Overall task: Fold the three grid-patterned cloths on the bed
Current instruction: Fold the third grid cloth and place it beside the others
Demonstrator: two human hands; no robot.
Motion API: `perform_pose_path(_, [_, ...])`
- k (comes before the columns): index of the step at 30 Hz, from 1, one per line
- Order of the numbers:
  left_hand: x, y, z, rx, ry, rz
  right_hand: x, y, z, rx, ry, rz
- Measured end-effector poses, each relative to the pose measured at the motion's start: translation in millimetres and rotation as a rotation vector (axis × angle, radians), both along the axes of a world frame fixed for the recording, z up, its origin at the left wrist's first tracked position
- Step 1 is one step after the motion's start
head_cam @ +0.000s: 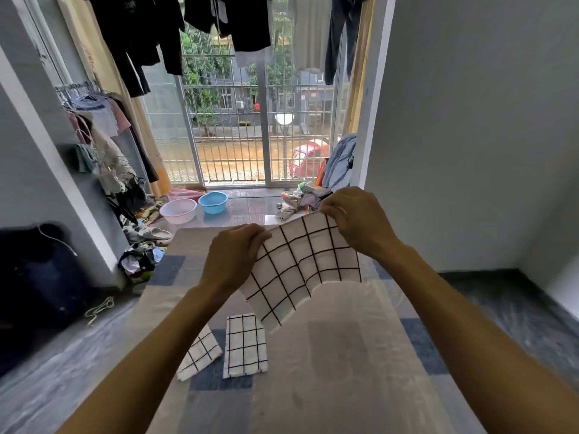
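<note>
Hanging in the air above the bed [344, 355], the held cloth [300, 270] is kept clear of the mattress, and it is carried by its top edge alone. One top corner is pinched in the left grip [235, 255], with the fingers curled over the hem. The other corner is pinched in the right grip [357, 220], which is set a little higher and farther away, so the top edge slopes upward to the right. Both grips are closed on fabric, and nothing else is carried.

A soft vertical crease is seen down the middle of the sheet, and the lower edge is left free to dangle. A corner hold of this kind is judged to be chosen so that the weight of the cloth pulls it flat and the edges can be matched before anything is laid down.

Below, two more grid pieces are found on the bed. The flat cloth [245, 346] is laid as a neat rectangle near the middle of the quilt and is judged to be folded already. The angled cloth [200, 355] lies just beside it, to the left and turned askew, and is partly hidden by the left forearm, so its fold cannot be fully confirmed. Both are placed on the near side, presumably so that the open stretch of bed under the raised sheet is kept for working.

The task is judged to be well along, with the last piece in hand and not yet folded.
</note>
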State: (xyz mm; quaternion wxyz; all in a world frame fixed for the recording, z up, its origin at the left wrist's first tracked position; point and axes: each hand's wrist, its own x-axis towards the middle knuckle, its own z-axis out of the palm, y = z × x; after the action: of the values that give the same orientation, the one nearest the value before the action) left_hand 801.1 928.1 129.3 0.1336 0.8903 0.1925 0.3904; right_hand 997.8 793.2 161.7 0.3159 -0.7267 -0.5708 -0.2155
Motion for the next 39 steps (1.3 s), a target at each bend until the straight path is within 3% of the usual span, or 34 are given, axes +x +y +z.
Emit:
perform_pose_path(5, [4,11,2,0.048,0.027,0.013,8,10,-4,-0.041,-0.006,-0.075])
perform_pose_path(13, [23,17,5,0.062,0.094,-0.042,-23,46,-31,-0.147,-0.019,0.132])
perform_pose_path(18, [16,30,7,0.181,0.129,-0.040,-13,45,-34,-0.078,0.110,0.158])
perform_pose_path(23, [17,41,4,0.232,0.140,-0.004,0,35,-33,-0.244,0.333,0.078])
perform_pose_path(28, [33,30,3,0.300,0.194,-0.022,4,30,-32,-0.386,0.362,0.035])
perform_pose_path(32, [53,13,4,0.379,0.245,-0.055,-6,36,-35,-0.341,0.366,0.109])
perform_pose_path(34, [58,9,3,0.321,0.152,-0.036,-9,40,-35,-0.308,0.392,0.106])
perform_pose_path(39, [42,19,-15,-0.272,-0.185,0.110,0,27,-43,-0.054,0.669,0.088])
